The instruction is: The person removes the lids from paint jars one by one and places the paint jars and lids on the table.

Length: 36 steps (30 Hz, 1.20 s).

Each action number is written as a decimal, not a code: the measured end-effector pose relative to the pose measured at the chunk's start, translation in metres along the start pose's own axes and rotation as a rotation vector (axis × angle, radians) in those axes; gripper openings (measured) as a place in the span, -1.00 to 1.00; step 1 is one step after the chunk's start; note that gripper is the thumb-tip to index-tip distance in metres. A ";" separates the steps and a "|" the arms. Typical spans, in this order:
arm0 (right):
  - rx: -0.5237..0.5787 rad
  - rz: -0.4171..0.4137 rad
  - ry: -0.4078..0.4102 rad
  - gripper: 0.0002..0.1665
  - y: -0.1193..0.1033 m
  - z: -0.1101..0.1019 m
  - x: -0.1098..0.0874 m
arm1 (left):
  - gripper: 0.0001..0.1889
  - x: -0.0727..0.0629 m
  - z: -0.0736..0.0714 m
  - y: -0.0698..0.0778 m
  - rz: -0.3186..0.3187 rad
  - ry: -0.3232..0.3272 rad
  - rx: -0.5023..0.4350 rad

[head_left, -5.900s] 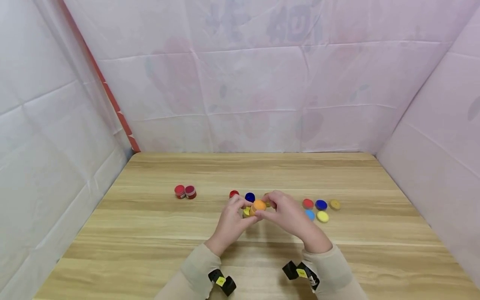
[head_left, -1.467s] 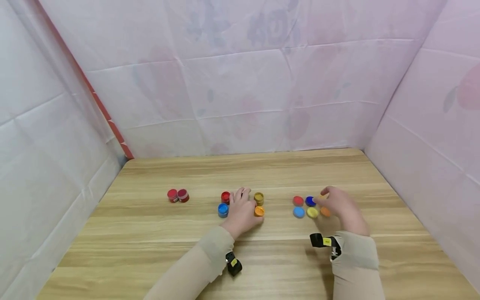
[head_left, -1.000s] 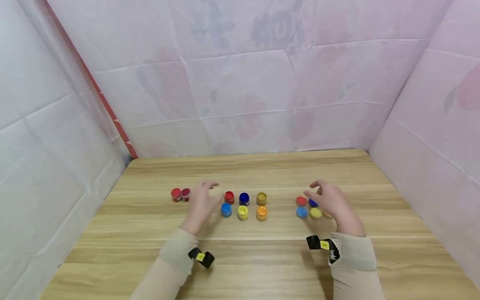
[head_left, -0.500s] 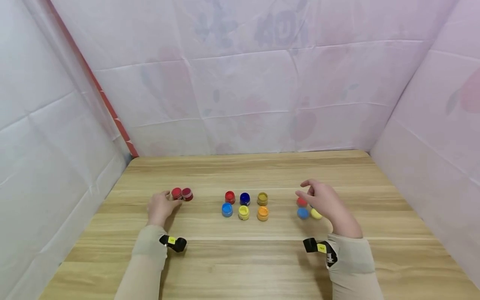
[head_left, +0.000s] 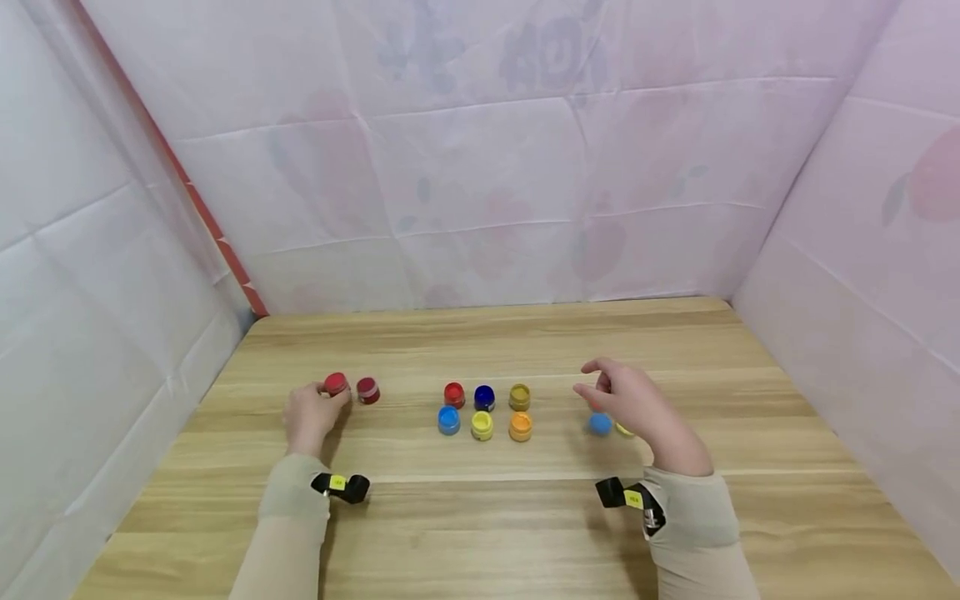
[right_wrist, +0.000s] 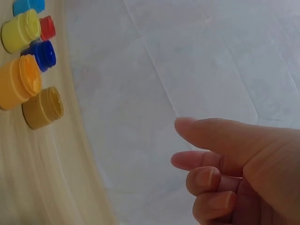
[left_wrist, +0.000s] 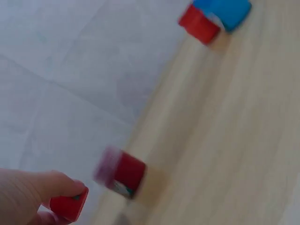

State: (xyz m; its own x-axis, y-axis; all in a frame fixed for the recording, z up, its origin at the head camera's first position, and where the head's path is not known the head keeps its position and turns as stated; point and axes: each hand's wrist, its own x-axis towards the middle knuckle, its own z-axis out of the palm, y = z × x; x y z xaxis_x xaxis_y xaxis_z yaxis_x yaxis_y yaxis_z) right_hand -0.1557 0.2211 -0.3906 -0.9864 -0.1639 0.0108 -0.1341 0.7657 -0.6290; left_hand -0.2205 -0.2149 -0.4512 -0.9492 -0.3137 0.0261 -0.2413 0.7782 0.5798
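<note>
My left hand (head_left: pixel 310 414) pinches a small red paint jar (head_left: pixel 337 384) between thumb and fingers at the table's left; the left wrist view shows the jar (left_wrist: pixel 68 205) tilted in the grip. A capped dark red paint jar (head_left: pixel 368 391) stands just right of it, apart. My right hand (head_left: pixel 633 404) hovers over the lids on the right, thumb and index finger apart, other fingers loosely curled. Nothing lies between them in the right wrist view. Below it a blue lid (head_left: pixel 600 424) shows, with parts of a red and a yellow lid; the hand hides the others.
Several uncapped paint jars stand in two rows mid-table: red (head_left: pixel 453 394), dark blue (head_left: pixel 484 397), ochre (head_left: pixel 520 397), light blue (head_left: pixel 448 420), yellow (head_left: pixel 482 426) and orange (head_left: pixel 521 427). White fabric walls (head_left: pixel 480 192) enclose the table (head_left: pixel 480 517) at the back and sides.
The orange jar was set down in the front row and its lid laid at right. My left hand then moved left and took the red jar, shifting it from its dark red neighbour. My right hand drifted slightly left.
</note>
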 end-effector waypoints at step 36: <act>-0.240 -0.215 -0.133 -0.58 -0.076 0.053 -0.018 | -0.63 -0.151 0.067 0.128 0.732 -0.136 0.074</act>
State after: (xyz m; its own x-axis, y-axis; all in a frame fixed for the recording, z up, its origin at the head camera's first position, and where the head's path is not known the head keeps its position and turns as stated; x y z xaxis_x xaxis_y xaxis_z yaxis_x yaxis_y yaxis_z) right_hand -0.1224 0.1327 -0.3845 -0.9143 -0.4049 0.0121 -0.3716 0.8266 -0.4227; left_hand -0.1216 -0.0313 -0.4352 -0.8878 0.3649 0.2804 0.4534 0.7983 0.3965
